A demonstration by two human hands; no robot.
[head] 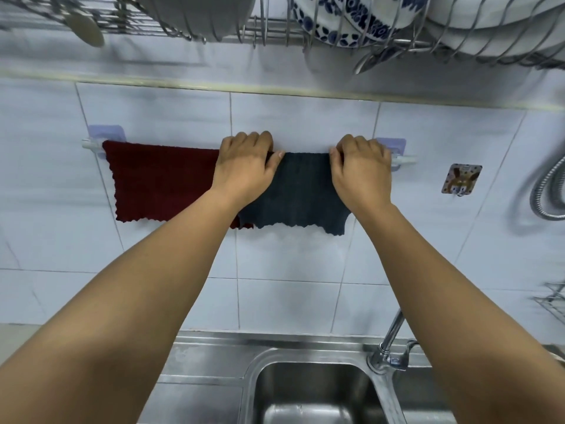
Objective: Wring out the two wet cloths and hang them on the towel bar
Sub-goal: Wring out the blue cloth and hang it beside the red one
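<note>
A dark red cloth (159, 182) hangs spread over the left half of the white towel bar (90, 144) on the tiled wall. Beside it a dark grey-blue cloth (301, 191) hangs over the right half, its left edge overlapping the red one. My left hand (246, 162) grips the grey cloth's top left corner at the bar, fingers curled over, thumb in front. My right hand (362, 163) grips its top right corner the same way, close to the bar's right bracket (403, 160).
A wire dish rack (275, 29) with plates and bowls hangs overhead. Below stand a steel sink (315, 390) and its tap (388, 347). A wall hook (461, 179) and a metal shower hose (547, 191) are at the right.
</note>
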